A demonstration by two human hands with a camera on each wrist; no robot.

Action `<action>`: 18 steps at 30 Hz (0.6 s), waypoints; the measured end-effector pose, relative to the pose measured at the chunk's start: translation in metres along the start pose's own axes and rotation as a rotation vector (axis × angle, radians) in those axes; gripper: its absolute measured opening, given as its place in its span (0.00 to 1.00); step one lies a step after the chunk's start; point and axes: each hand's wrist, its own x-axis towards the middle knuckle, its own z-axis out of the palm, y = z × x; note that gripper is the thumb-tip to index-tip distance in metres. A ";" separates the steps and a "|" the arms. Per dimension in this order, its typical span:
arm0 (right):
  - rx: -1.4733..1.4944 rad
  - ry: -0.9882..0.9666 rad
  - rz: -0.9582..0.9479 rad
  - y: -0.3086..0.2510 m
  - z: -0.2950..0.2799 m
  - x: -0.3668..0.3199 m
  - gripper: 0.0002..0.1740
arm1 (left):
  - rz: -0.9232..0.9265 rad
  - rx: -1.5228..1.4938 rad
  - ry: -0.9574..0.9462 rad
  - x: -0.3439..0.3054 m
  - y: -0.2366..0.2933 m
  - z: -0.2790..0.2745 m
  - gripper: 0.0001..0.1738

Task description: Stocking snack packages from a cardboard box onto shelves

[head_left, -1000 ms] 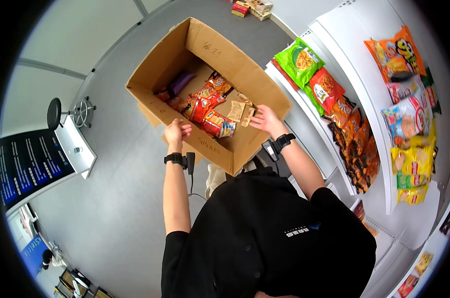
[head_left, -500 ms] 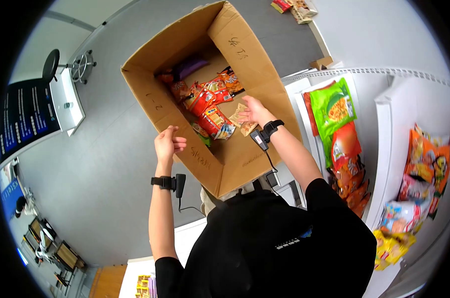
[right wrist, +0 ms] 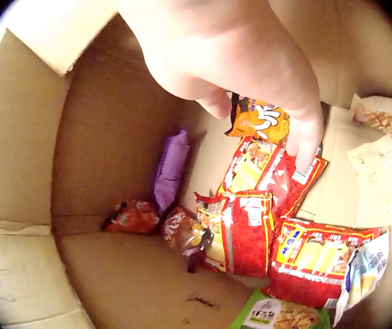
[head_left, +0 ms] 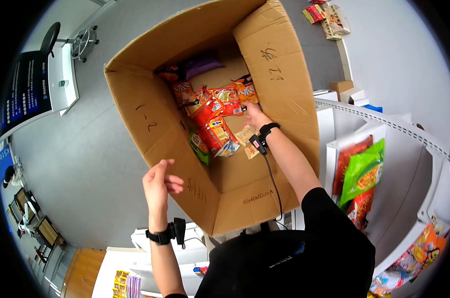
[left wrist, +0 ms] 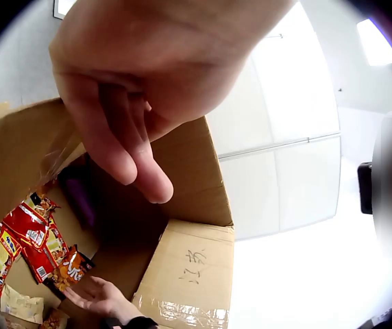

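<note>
My right hand [head_left: 255, 116] reaches inside a big cardboard box [head_left: 158, 130], right at the edge of an orange snack bag [head_left: 245, 90]. In the right wrist view its thumb and fingers are spread apart, with the orange bag showing between them. Close by lie several red snack packets [right wrist: 240, 233] and small beige packets [head_left: 245, 135]. A purple bag [right wrist: 171, 168] rests deeper in the box, and a green packet [head_left: 200, 147] lies by the near-left wall. My left hand [head_left: 158, 185] hovers just outside the left wall, fingers loosely bent and holding nothing.
On the right, white shelving [head_left: 404, 198] carries a green snack bag [head_left: 362, 171] and other bags. A few cartons [head_left: 334, 22] sit on the floor beyond the box. A black stool [head_left: 50, 38] stands far left. A cable hangs from my right wrist across the box's near wall.
My right hand has gone from the box's right rim, over the beige packets, deeper in to the orange bag. My left hand stays outside the left wall. The head view has shifted closer over the box.
</note>
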 end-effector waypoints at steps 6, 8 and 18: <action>-0.153 0.374 -0.338 0.027 0.001 0.135 0.20 | -0.035 0.015 0.073 0.008 0.001 0.005 0.23; -0.221 0.444 -0.493 0.042 -0.008 0.192 0.24 | -0.061 0.030 0.077 0.010 0.001 0.005 0.22; -0.568 0.382 -0.350 0.028 -0.036 0.198 0.38 | -0.086 0.079 0.104 0.014 0.005 0.009 0.22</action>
